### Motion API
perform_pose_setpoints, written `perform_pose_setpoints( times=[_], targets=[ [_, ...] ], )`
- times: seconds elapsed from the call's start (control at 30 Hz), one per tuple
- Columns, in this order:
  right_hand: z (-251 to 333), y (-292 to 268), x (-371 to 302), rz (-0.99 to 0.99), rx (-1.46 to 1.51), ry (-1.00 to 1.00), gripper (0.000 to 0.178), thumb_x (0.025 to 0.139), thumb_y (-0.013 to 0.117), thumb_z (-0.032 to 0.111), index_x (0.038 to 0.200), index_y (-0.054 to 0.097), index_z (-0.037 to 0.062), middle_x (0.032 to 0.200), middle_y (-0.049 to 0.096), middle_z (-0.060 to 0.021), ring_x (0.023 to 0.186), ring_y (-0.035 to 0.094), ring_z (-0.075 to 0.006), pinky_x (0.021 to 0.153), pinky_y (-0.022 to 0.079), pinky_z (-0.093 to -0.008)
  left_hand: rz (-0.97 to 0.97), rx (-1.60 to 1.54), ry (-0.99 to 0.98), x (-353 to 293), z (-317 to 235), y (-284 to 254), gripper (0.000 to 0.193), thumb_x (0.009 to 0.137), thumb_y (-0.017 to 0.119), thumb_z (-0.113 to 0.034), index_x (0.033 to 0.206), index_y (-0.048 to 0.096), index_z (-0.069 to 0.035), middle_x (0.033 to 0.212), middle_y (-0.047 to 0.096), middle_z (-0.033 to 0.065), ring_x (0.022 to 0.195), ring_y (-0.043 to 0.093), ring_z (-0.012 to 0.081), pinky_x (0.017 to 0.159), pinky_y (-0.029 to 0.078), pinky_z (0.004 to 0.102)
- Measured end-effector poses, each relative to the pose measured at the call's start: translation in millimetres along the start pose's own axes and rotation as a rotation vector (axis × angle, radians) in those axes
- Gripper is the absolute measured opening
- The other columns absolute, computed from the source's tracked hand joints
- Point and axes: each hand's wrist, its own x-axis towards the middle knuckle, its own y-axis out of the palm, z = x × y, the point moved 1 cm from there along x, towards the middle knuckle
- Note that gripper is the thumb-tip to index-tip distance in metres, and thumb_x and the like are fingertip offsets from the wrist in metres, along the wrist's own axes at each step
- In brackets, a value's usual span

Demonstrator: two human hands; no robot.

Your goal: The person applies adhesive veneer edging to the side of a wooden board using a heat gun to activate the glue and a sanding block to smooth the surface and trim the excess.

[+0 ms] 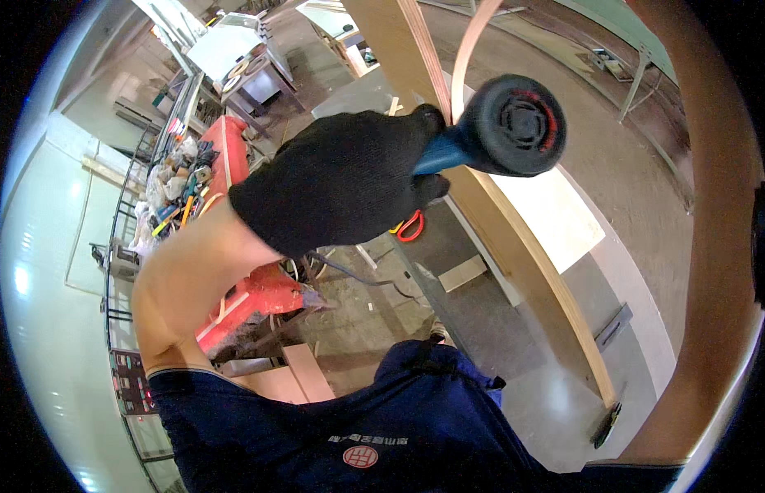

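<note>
My left hand [341,181], in a black knitted glove, is closed around the handle of a blue nail gun [518,125]. The tool's round black cap with a red ring faces up, and its nose is hidden. Beneath the hand and tool runs a long curved plywood piece [555,287] with a layered edge. A thin bent wood strip [469,57] rises beside it at the top, partly hidden behind the tool. My right arm [719,205] reaches up along the right side, and its hand lies outside the picture.
Red-handled scissors [411,226] and a small wood block [462,274] lie on the grey worktable [547,411]. A white sheet [547,218] and a flat grey piece [614,326] lie beyond the plywood. A dark hose [358,275] hangs at left, near a cluttered red stand [259,304].
</note>
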Motion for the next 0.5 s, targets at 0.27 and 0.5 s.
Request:
perform_pose_setpoints(
  times=[0.27, 0.5],
  targets=[
    [0.1, -0.7, -2.7, 0.017, 0.053, 0.026, 0.04, 0.106, 0.041, 0.031, 0.099, 0.061, -0.0031, 0.071, 0.063, -0.0082, 0.055, 0.054, -0.0128, 0.054, 0.048, -0.0265, -0.112, 0.114, 0.166, 15.8, -5.7, 0.7, 0.044, 0.088, 0.066, -0.035, 0.117, 0.057, -0.002, 0.08, 0.067, 0.021, 0.075, 0.069, 0.0366, 0.067, 0.055, 0.0463],
    [5.3, -3.4, -0.7, 0.046, 0.154, 0.053, 0.038, 0.106, 0.042, 0.03, 0.101, 0.06, -0.003, 0.07, 0.063, -0.0085, 0.055, 0.053, -0.0131, 0.053, 0.046, -0.0267, -0.183, 0.193, 0.294, 20.1, -8.3, 0.1, 0.045, 0.088, 0.067, -0.031, 0.112, 0.058, 0.006, 0.074, 0.066, 0.0202, 0.066, 0.069, 0.0313, 0.059, 0.056, 0.0407]
  ],
)
